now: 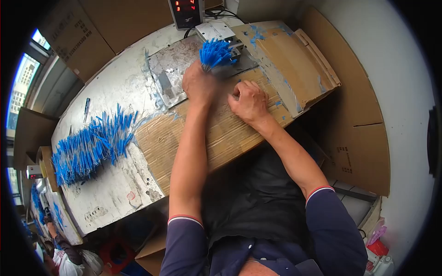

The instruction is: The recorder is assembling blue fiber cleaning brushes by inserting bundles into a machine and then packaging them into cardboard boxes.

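Note:
A bundle of thin grey wire-like pieces with blue ends (pixel 214 54) stands up out of my left hand (pixel 199 83), whose fingers are wrapped round its lower part. Just to the right, my right hand (pixel 251 100) is closed with the fingers curled in, low over the cardboard-covered bench edge (pixel 193 133). Whatever it may pinch is too small or hidden to make out. Behind the bundle sits a small metal fixture (pixel 215 31) on a scuffed metal plate (pixel 172 62).
A large pile of similar blue-ended pieces (pixel 92 149) lies on the white bench at left, near a thin screwdriver-like tool (pixel 87 109). A black display box (pixel 186 14) with red digits stands at the back. A cardboard box (pixel 294 64) lies at right. Another person (pixel 69 257) works at lower left.

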A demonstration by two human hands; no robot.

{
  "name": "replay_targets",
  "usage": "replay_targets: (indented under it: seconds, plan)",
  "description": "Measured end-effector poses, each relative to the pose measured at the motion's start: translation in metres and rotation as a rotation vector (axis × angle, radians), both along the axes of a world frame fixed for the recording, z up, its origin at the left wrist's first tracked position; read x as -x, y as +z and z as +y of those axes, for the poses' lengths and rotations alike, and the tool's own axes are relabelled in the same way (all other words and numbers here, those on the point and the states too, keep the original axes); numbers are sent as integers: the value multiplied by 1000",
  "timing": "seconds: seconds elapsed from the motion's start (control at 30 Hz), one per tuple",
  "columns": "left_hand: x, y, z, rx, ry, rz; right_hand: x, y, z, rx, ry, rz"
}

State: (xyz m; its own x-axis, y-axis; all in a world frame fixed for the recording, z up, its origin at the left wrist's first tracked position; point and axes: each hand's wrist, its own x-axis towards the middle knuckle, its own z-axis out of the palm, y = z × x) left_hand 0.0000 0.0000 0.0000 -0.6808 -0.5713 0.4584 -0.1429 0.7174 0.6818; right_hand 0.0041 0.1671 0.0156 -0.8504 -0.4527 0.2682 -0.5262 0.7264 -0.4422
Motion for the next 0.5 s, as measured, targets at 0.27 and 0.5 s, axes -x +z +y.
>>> replay_targets:
  seconds: [0.27, 0.5]
  plan:
    - [2, -2, 0, 104, 21, 36, 5, 2, 13, 9, -77, 15]
    - [4, -7, -3, 125, 52, 31, 24, 6, 8, 42, -99, -76]
